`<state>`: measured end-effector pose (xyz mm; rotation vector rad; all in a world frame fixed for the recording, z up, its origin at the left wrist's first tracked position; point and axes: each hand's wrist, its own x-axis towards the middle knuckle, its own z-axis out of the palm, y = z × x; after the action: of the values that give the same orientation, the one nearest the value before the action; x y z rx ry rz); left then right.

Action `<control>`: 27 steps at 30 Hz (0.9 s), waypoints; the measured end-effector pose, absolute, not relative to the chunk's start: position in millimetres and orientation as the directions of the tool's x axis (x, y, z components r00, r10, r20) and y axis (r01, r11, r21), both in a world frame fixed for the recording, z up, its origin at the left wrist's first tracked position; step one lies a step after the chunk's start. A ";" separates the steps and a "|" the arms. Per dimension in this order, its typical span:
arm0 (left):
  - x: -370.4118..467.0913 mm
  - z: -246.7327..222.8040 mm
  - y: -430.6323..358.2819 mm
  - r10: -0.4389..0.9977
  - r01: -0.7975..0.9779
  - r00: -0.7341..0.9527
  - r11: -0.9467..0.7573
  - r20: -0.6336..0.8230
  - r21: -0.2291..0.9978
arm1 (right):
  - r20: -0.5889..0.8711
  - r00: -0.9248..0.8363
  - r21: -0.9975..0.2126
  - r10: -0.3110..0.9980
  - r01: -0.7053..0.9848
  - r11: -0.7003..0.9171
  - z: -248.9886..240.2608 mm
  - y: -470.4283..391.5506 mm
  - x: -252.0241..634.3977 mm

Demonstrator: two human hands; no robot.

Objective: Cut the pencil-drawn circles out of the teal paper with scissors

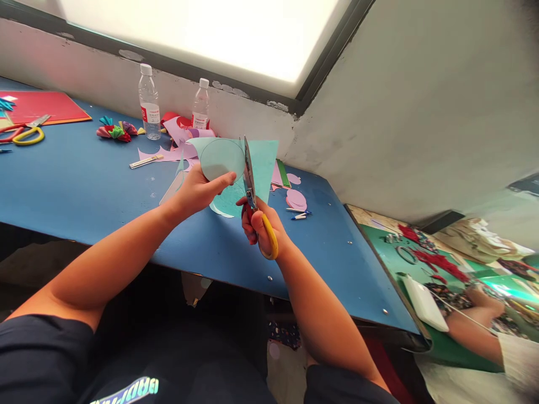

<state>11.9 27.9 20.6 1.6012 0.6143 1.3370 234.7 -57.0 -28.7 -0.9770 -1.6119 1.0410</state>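
A light teal sheet of paper (pixel 263 163) is held up over the blue table, with a circle outlined on its left part. My left hand (pixel 202 188) pinches the paper at the circle's lower edge, thumb on top. In my right hand (pixel 263 227) are scissors (pixel 249 174) with a yellow and red handle. Their blades point up and lie at the circle's right edge, slightly apart at the tips. The fingers of my right hand are wrapped through and round the handle.
Two plastic bottles (pixel 150 106) (pixel 201 106) stand by the wall near purple paper scraps (pixel 179 148). Purple paper circles (pixel 296 200) and pens (pixel 298 215) lie right. Other scissors (pixel 29 133) and red sheets (pixel 50 106) lie left. Another person's arm (pixel 475 331) rests over a green table.
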 end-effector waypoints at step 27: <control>10.6 16.2 33.5 0.835 -0.182 0.281 -0.437 0.472 0.881 | 0.294 -0.219 -0.932 0.930 0.148 0.330 -26.3 -55.6 234.3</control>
<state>10.6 33.5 16.2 1.5942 0.6167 1.3350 234.3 -55.6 -26.3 -0.9938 -1.6218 1.0082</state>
